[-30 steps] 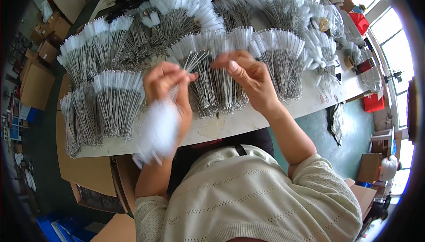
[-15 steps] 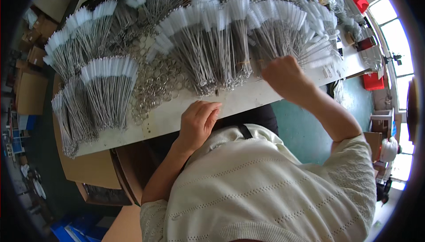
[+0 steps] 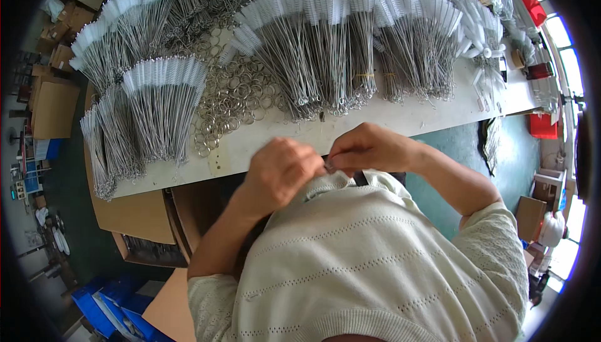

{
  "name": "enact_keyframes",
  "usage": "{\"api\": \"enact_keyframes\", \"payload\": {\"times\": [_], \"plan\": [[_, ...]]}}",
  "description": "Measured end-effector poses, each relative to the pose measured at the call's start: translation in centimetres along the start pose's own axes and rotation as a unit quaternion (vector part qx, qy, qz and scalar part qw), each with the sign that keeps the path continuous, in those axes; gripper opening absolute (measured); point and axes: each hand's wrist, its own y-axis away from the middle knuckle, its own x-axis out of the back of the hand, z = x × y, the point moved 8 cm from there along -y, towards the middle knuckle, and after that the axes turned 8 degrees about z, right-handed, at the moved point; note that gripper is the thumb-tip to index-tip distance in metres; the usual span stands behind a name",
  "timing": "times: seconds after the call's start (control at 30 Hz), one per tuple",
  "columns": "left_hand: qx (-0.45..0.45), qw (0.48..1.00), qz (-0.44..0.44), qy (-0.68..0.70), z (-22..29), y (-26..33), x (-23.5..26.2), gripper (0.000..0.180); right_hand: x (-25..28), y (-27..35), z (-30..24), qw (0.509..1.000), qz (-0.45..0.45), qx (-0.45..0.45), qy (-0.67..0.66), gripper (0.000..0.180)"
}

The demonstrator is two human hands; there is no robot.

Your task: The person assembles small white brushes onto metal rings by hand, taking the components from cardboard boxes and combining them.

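Observation:
My left hand point(image 3: 282, 170), slightly blurred, is curled just off the table's front edge. Fingers pinched, my right hand point(image 3: 372, 149) meets it close to my chest. A tiny shiny bit shows between the fingertips, too small to name. Beyond my hands, bundles of wire-handled brushes point(image 3: 338, 41) with white bristles lie with their looped ends toward me. Left of these is a loose heap of metal split rings point(image 3: 235, 94). More brushes point(image 3: 163, 107) are fanned out at the left, and another bundle point(image 3: 422, 41) lies to the right.
The white table point(image 3: 282, 138) runs across in front of me. Below its left part stands an open cardboard box point(image 3: 134, 220). Blue bins point(image 3: 113, 307) are on the floor at lower left. Plastic-wrapped goods and a red box point(image 3: 542, 126) are at the right.
My right hand has come back from the right-hand brush bundle to meet my left hand. My left hand has turned and closed more. The whole view has shifted a little.

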Motion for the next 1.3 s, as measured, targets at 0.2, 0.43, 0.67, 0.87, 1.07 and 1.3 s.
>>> {"api": "enact_keyframes", "payload": {"times": [0.2, 0.43, 0.67, 0.87, 1.07, 1.3], "plan": [[0.08, 0.961, -0.112, -0.238, -8.9, 0.4, 2.9, 0.021, 5.2, 2.0, 0.5, 0.63, 0.269, 0.097, 0.722, 0.011], [0.189, 0.972, 0.08, -0.117, -9.4, 0.8, 5.5, 0.009, 2.4, 1.0, -5.6, 0.857, 0.291, 0.308, 0.293, 0.01], [0.377, 0.868, 0.279, 0.163, -6.8, 0.5, 4.6, 0.014, -0.3, -1.7, -9.7, 0.9, 0.186, 0.39, 0.058, 0.016], [0.415, 0.763, 0.33, 0.369, -6.3, 1.5, 2.3, 0.016, -1.8, 0.2, -10.6, 0.84, 0.242, 0.477, 0.096, 0.009], [0.337, 0.862, 0.291, 0.242, -4.0, -1.4, 3.9, 0.013, -1.8, 2.1, -11.4, 0.828, 0.236, 0.478, 0.177, 0.01], [0.342, 0.815, 0.233, 0.406, -2.9, -2.0, 4.3, 0.021, -2.8, 4.3, -11.9, 0.725, 0.274, 0.576, 0.259, 0.016]]}}
